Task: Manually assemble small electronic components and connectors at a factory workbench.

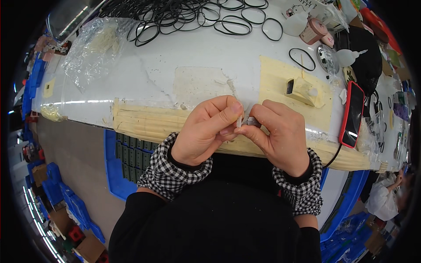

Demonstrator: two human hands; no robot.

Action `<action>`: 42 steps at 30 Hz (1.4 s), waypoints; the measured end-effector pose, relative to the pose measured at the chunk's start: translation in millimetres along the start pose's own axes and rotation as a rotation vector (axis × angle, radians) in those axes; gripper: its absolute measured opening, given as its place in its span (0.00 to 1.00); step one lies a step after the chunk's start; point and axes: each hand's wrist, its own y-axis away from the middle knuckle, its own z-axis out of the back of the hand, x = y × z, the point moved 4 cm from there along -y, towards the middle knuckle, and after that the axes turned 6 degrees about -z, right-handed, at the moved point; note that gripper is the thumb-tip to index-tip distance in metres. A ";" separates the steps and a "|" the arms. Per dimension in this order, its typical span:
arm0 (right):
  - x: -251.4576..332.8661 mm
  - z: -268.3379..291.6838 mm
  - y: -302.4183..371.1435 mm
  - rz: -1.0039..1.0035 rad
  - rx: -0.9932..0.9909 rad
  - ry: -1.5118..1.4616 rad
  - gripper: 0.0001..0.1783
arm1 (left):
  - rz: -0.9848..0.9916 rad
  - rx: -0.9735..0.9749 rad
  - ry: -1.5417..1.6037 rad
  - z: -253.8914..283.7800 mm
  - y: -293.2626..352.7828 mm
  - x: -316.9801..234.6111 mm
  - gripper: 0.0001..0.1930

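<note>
While both hands meet at the table's (175, 52) near edge, left hand (205, 131) and right hand (277, 136) pinch one small grey part (251, 122).

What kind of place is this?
Likely a small-parts assembly workshop: a taped white workbench strewn with black rubber rings, blue parts crates below, both hands pinching a tiny part.

Two hands: left hand (206, 131), right hand (276, 136), pinching one small grey part (251, 122) between them. Two checkered cuffs (175, 168). One bench (175, 57). One red-cased phone (353, 115). One clear plastic bag (94, 48). Black rubber rings (175, 15): too many to count, tangled pile plus one lone ring (301, 59).
</note>
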 end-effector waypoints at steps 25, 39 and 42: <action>-26.6 4.3 4.4 -0.167 -0.265 -0.115 0.08 | -0.131 -0.105 0.126 12.9 -2.8 -8.3 0.10; -22.7 -13.6 -0.2 -0.205 -0.103 -0.179 0.08 | -0.219 -0.231 0.153 16.9 -2.9 -12.1 0.12; -13.0 -2.0 0.1 -0.264 -0.121 -0.390 0.08 | -0.126 -0.161 -0.007 5.5 -3.2 -4.9 0.10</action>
